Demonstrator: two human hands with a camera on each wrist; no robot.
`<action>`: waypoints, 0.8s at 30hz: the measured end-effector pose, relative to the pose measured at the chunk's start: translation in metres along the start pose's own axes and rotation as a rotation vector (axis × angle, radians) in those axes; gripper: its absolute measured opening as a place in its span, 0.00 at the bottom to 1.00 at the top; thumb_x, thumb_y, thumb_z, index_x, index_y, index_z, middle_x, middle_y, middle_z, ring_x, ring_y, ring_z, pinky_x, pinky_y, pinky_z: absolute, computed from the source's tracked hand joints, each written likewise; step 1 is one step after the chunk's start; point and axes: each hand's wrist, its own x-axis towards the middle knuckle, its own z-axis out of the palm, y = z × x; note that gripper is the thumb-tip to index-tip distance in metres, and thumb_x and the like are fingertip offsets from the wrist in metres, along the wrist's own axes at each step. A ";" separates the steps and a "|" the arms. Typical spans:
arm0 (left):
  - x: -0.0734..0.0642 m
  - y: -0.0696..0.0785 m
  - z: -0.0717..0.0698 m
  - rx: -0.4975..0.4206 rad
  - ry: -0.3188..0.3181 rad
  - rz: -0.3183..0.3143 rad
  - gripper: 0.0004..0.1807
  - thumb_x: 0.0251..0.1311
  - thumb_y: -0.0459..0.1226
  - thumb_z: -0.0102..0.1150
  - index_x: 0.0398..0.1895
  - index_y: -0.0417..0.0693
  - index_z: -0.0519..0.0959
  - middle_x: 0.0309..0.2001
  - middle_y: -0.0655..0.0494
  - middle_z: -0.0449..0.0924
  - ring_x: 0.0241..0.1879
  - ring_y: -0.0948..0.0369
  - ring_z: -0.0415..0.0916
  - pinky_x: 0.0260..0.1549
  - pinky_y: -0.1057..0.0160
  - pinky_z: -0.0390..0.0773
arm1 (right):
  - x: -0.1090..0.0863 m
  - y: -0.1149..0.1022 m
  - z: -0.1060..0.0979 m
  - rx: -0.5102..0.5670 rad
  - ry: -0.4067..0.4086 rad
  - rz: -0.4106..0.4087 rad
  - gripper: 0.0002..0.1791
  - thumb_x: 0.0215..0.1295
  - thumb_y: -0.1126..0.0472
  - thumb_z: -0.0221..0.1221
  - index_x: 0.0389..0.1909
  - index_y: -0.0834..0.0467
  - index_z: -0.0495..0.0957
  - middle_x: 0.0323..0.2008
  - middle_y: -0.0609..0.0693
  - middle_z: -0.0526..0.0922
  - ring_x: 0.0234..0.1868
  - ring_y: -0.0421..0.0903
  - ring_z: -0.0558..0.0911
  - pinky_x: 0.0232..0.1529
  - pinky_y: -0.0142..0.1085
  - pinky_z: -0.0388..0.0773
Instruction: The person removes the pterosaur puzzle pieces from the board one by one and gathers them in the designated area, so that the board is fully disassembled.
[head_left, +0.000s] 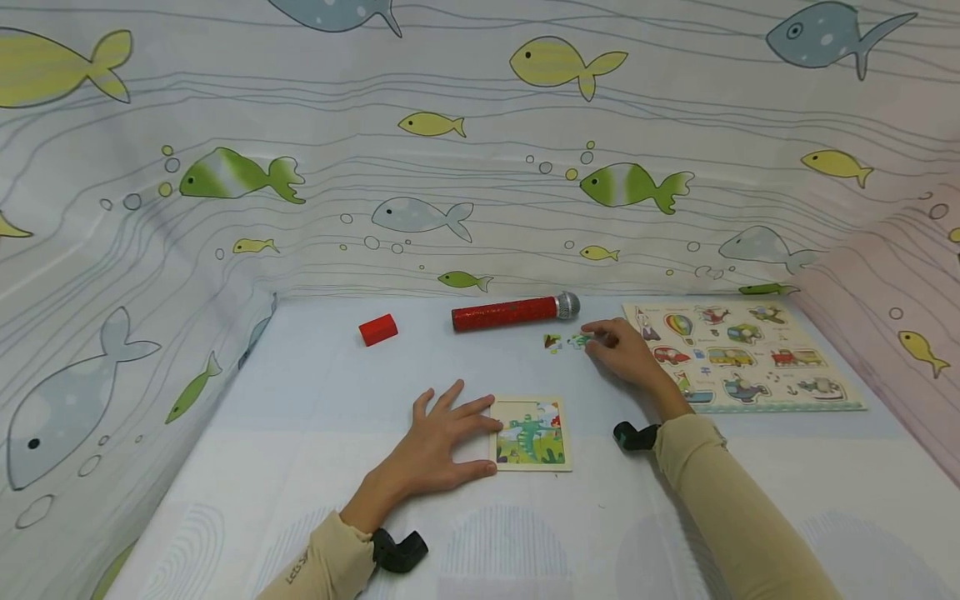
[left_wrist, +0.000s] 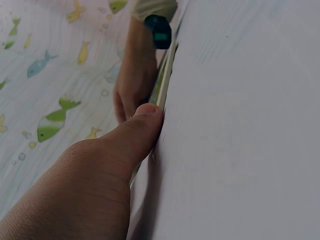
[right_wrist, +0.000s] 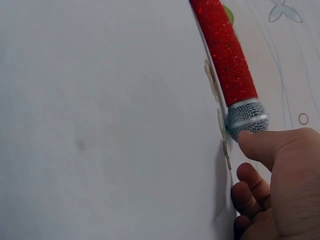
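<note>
A square wooden jigsaw puzzle [head_left: 529, 440] with a green dinosaur picture lies on the table, its upper left part bare. My left hand [head_left: 447, 437] spreads its fingers at the puzzle's left edge, with thumb and fingertips touching the frame. The left wrist view shows the thumb [left_wrist: 142, 122] against the frame's side. Over to the right, my right hand [head_left: 624, 354] is at some loose puzzle pieces [head_left: 552, 341]. In the right wrist view its thumb [right_wrist: 260, 145] stands apart from the bent fingers, and no piece shows between them.
A red microphone [head_left: 506, 314] with a silver head lies behind the loose pieces. Further left sits a red block [head_left: 378, 330]. A board with vehicle pictures [head_left: 757, 358] lies at the right, beside the right forearm. A fish-patterned cloth [head_left: 360, 250] rises behind the table.
</note>
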 end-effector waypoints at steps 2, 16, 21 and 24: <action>0.000 0.000 0.000 -0.001 0.003 0.003 0.27 0.59 0.62 0.64 0.62 0.73 0.79 0.76 0.63 0.67 0.80 0.41 0.50 0.70 0.29 0.44 | -0.002 0.001 0.000 0.021 0.011 0.001 0.18 0.70 0.60 0.60 0.59 0.57 0.82 0.51 0.60 0.78 0.45 0.52 0.74 0.47 0.41 0.70; 0.000 -0.002 0.004 0.021 0.009 0.003 0.27 0.59 0.63 0.63 0.62 0.75 0.78 0.76 0.65 0.66 0.80 0.41 0.51 0.69 0.29 0.45 | -0.029 -0.018 0.009 0.143 -0.018 -0.129 0.15 0.70 0.61 0.62 0.56 0.59 0.83 0.53 0.60 0.80 0.53 0.55 0.74 0.55 0.47 0.69; 0.001 -0.001 0.004 0.023 0.000 -0.007 0.27 0.59 0.64 0.63 0.62 0.76 0.78 0.76 0.66 0.66 0.80 0.42 0.50 0.70 0.29 0.45 | -0.042 -0.031 0.015 0.137 -0.126 -0.205 0.14 0.66 0.62 0.67 0.51 0.56 0.86 0.51 0.55 0.83 0.55 0.54 0.74 0.56 0.47 0.67; 0.001 -0.001 0.004 0.022 -0.005 -0.012 0.27 0.59 0.64 0.62 0.62 0.75 0.78 0.76 0.66 0.66 0.80 0.42 0.50 0.70 0.29 0.45 | -0.050 -0.039 0.019 0.131 -0.202 -0.231 0.14 0.63 0.61 0.69 0.50 0.53 0.87 0.50 0.51 0.83 0.56 0.50 0.73 0.57 0.46 0.65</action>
